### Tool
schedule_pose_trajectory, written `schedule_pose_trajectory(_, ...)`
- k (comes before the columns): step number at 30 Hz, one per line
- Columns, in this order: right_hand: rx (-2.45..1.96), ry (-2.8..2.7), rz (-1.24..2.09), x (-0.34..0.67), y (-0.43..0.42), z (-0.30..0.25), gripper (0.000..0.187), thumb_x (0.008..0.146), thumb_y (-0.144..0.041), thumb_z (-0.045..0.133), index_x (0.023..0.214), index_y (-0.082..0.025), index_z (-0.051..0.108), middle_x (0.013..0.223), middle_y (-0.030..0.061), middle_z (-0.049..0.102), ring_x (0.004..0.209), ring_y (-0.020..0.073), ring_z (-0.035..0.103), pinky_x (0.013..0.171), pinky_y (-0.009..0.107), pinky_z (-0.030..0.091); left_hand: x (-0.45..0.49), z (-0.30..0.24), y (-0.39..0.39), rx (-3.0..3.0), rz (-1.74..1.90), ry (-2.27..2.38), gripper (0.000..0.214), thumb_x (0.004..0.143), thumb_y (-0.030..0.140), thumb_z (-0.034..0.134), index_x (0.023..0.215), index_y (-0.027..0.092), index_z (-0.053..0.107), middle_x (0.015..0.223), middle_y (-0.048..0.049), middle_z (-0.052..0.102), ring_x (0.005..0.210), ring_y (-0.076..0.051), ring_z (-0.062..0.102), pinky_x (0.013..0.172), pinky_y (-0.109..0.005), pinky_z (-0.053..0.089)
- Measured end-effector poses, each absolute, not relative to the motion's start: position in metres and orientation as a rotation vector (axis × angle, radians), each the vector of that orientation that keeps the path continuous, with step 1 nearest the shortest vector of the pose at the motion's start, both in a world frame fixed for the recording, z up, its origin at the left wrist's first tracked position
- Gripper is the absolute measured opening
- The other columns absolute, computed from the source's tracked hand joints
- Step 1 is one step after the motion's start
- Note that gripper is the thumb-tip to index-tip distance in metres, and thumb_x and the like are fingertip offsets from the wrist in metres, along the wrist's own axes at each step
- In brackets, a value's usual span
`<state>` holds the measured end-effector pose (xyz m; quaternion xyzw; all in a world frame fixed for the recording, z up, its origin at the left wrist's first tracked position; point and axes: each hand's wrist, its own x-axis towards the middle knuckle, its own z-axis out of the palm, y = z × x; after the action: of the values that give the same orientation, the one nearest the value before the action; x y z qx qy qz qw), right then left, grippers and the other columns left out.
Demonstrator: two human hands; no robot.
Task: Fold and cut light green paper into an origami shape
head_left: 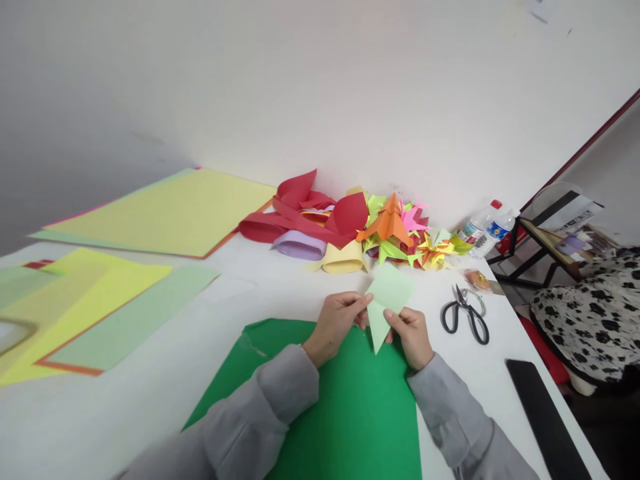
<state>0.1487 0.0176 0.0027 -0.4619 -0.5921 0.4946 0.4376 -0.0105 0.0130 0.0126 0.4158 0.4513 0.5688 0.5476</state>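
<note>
A pale green folded paper (387,300), kite-shaped with its point down, is held above a large dark green sheet (345,407) on the white table (150,400). My left hand (336,321) pinches the paper's left edge between thumb and fingers. My right hand (411,332) grips its lower right edge with curled fingers. Both arms wear grey sleeves.
Black scissors (465,315) lie right of my hands. A heap of folded colored papers (360,230) sits by the wall, with two plastic bottles (484,230) beyond it. Yellow and green sheets (100,300) lie at left, a black strip (545,417) at right.
</note>
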Motion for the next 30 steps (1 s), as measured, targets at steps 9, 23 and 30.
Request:
schedule_pose_trajectory(9,-1.131,-1.428,1.263,0.1481,0.0184,0.0062,0.045,0.071,-0.056,0.068,0.052,-0.017,0.06,0.039,-0.0013,0.056,0.037,0.0113,0.047,0.043,0.024,0.036,-0.0109,0.0137,0.0124,0.896,1.35,0.966,0.038,0.068,0.043,0.071,0.049,0.016,0.054,0.047,0.002,0.051,0.042,-0.01,0.048,0.045,-0.024,0.04)
schedule_pose_trajectory(23,-1.144,-1.414,1.276,0.1483,0.0184,0.0057,0.045,0.071,-0.055,0.069,0.05,-0.017,0.058,0.037,-0.0024,0.053,0.035,0.0102,0.043,0.042,0.024,0.032,-0.0127,0.0118,0.014,0.856,1.454,1.045,0.029,0.062,0.033,0.075,0.049,0.016,0.057,0.043,0.0034,0.052,0.043,-0.008,0.046,0.048,-0.021,0.035)
schedule_pose_trajectory(30,-1.128,-1.354,1.254,0.1494,0.0205,0.0009,0.04,0.075,-0.05,0.067,0.056,-0.016,0.06,0.039,-0.0028,0.054,0.036,0.0106,0.045,0.043,0.024,0.031,-0.0102,0.0156,0.0116,0.935,1.345,0.996,0.032,0.065,0.041,0.073,0.053,0.016,0.057,0.046,0.0025,0.054,0.041,-0.01,0.048,0.046,-0.024,0.037)
